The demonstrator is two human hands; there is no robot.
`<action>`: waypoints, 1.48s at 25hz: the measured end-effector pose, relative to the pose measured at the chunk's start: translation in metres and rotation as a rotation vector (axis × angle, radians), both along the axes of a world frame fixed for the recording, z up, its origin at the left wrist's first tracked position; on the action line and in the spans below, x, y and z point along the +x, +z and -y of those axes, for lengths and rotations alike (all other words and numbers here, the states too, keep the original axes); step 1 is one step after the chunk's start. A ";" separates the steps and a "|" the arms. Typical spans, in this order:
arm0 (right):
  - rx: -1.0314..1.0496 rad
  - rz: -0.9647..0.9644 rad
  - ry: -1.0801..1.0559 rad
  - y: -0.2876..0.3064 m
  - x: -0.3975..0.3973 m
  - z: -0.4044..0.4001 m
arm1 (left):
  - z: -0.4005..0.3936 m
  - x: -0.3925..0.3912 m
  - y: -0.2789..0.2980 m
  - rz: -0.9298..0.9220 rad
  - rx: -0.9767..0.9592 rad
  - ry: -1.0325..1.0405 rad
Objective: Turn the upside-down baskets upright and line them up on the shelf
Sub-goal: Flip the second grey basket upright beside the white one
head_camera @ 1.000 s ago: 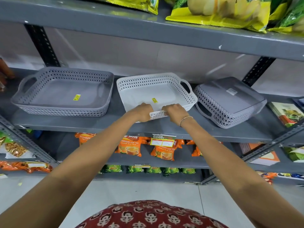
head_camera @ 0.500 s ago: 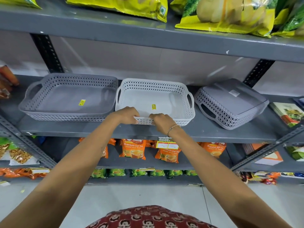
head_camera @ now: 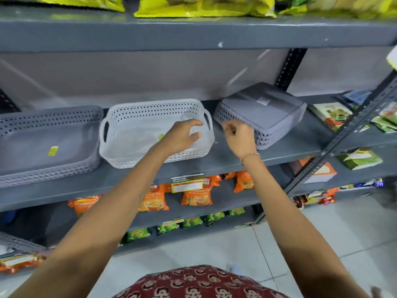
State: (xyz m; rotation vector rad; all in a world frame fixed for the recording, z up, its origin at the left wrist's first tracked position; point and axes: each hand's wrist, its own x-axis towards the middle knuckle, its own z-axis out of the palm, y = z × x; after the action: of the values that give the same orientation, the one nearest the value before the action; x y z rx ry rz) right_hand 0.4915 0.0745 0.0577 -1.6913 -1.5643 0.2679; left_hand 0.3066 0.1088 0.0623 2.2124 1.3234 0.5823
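Three perforated plastic baskets sit on the grey middle shelf (head_camera: 285, 150). A grey basket (head_camera: 38, 143) stands upright at the left. Beside it stands a white basket (head_camera: 129, 134), upright too. A second grey basket (head_camera: 264, 110) lies upside down at the right, its flat bottom facing up. My left hand (head_camera: 182, 134) hovers over the right end of the white basket, fingers apart, holding nothing. My right hand (head_camera: 238, 136) is at the near left corner of the upside-down basket, fingers curled; whether it grips the rim is hidden.
Yellow snack bags (head_camera: 204, 7) fill the shelf above, leaving limited height. Orange tea packets (head_camera: 196, 196) and green packets (head_camera: 191, 222) lie on lower shelves. Boxes (head_camera: 330, 114) lie to the right of the upside-down basket. A diagonal steel upright (head_camera: 343, 134) crosses at the right.
Both hands have let go of the white basket's front rim and moved right. The left now hovers over its right end; the right has reached the upside-down grey basket. The camera has swung right.
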 end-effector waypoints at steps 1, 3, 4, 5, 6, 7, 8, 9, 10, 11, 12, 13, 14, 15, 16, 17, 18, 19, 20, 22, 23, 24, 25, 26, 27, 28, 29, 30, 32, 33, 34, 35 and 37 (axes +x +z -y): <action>-0.034 -0.134 -0.081 -0.003 0.027 -0.003 | -0.002 0.024 -0.001 0.001 0.004 -0.028; -0.083 -0.479 -0.260 -0.009 0.080 -0.009 | -0.004 0.074 -0.004 -0.047 -0.017 -0.127; -0.082 -0.654 -0.348 -0.013 0.098 -0.009 | -0.004 0.094 -0.006 -0.093 -0.019 -0.175; -0.052 -0.814 -0.430 -0.017 0.120 -0.009 | -0.006 0.119 -0.009 -0.137 -0.014 -0.209; -0.038 -0.935 -0.512 -0.021 0.141 -0.007 | -0.009 0.142 -0.013 -0.181 -0.002 -0.226; -0.046 -1.033 -0.558 -0.025 0.159 -0.004 | -0.012 0.162 -0.016 -0.228 0.022 -0.232; -0.090 -1.103 -0.558 -0.029 0.176 -0.003 | -0.016 0.180 -0.019 -0.279 0.053 -0.228; -0.179 -1.136 -0.520 -0.034 0.194 -0.004 | -0.019 0.199 -0.022 -0.325 0.075 -0.214; -0.282 -1.151 -0.456 -0.038 0.208 -0.006 | -0.022 0.211 -0.026 -0.362 0.083 -0.193; -0.377 -1.175 -0.409 -0.042 0.212 -0.011 | -0.023 0.215 -0.029 -0.391 0.089 -0.172; -0.433 -1.222 -0.375 -0.043 0.214 -0.014 | -0.024 0.218 -0.033 -0.410 0.088 -0.151; -0.468 -1.272 -0.352 -0.043 0.215 -0.019 | -0.025 0.221 -0.036 -0.424 0.079 -0.136; -0.481 -1.330 -0.332 -0.044 0.215 -0.023 | -0.024 0.223 -0.039 -0.438 0.072 -0.125; -0.492 -1.381 -0.303 -0.045 0.213 -0.027 | -0.022 0.223 -0.042 -0.454 0.079 -0.115; -0.507 -1.417 -0.275 -0.044 0.212 -0.030 | -0.021 0.223 -0.044 -0.468 0.100 -0.103; -0.524 -1.443 -0.259 -0.044 0.212 -0.032 | -0.021 0.221 -0.045 -0.471 0.122 -0.101; -0.527 -1.470 -0.248 -0.046 0.214 -0.034 | -0.022 0.218 -0.046 -0.466 0.144 -0.099; -0.512 -1.514 -0.227 -0.046 0.217 -0.037 | -0.022 0.216 -0.046 -0.458 0.173 -0.094; -0.489 -1.553 -0.204 -0.044 0.220 -0.039 | -0.021 0.215 -0.045 -0.449 0.205 -0.078; -0.434 -1.608 -0.104 -0.041 0.222 -0.040 | -0.024 0.215 -0.039 -0.396 0.249 -0.024; -0.411 -1.610 -0.027 -0.037 0.221 -0.040 | -0.027 0.214 -0.034 -0.332 0.250 0.011; -0.372 -1.612 0.061 -0.032 0.220 -0.039 | -0.029 0.213 -0.029 -0.239 0.247 0.049; -0.330 -1.606 0.138 -0.025 0.218 -0.038 | -0.030 0.212 -0.023 -0.132 0.254 0.084; -0.285 -1.602 0.215 -0.020 0.218 -0.038 | -0.030 0.212 -0.016 -0.044 0.275 0.119; -0.245 -1.587 0.270 -0.016 0.220 -0.040 | -0.028 0.212 -0.008 0.013 0.309 0.159; -0.212 -1.558 0.307 -0.012 0.223 -0.042 | -0.027 0.213 -0.001 0.047 0.344 0.204; -0.190 -1.524 0.324 -0.012 0.227 -0.045 | -0.024 0.216 0.004 0.079 0.374 0.248; -0.183 -1.483 0.307 -0.013 0.230 -0.048 | -0.020 0.219 0.009 0.112 0.390 0.292; -0.215 -1.228 0.208 -0.022 0.234 -0.050 | -0.013 0.227 0.021 0.178 0.386 0.380; -0.236 -0.953 0.174 -0.027 0.238 -0.051 | -0.012 0.231 0.026 0.203 0.379 0.426; -0.253 -0.639 0.194 -0.034 0.243 -0.050 | -0.011 0.234 0.032 0.223 0.364 0.472; -0.286 -0.357 0.242 -0.040 0.249 -0.050 | -0.012 0.235 0.038 0.248 0.338 0.516; -0.350 0.004 0.315 -0.045 0.256 -0.048 | -0.016 0.236 0.046 0.320 0.255 0.610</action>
State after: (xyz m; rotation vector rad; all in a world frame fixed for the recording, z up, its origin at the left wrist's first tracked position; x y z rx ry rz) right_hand 0.7480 0.1229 0.0123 -1.6920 -1.8686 0.7363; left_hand 0.5428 0.1246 0.1084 1.7602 1.8175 1.3291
